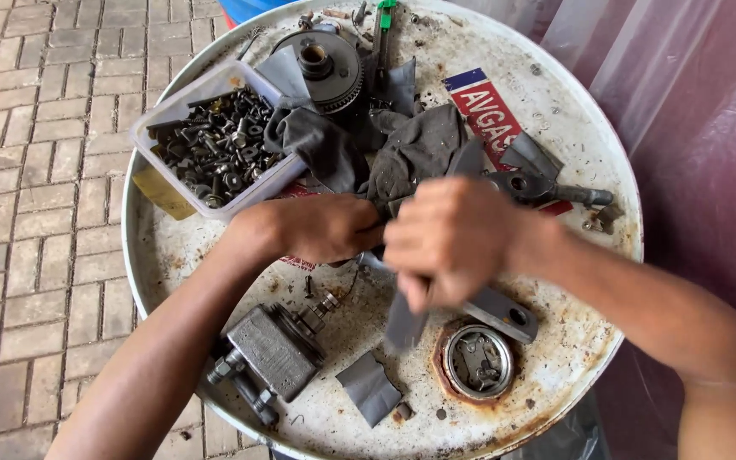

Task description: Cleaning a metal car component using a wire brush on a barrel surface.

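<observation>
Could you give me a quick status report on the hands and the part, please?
Left hand closed on the part's near end. Right hand gripping a grey strip round the metal part. Rag and bolt tub just behind.

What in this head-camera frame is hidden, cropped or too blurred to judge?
- Part between the left hand and right hand: covered by both hands and a grey strip.
- Right-hand fingers: motion-blurred.
- Fasteners in the plastic tub: too small to sort.
- Metal drum top: near edge cut off at bottom.

red-blue-white label (489, 109) on drum top (555, 85)
</observation>
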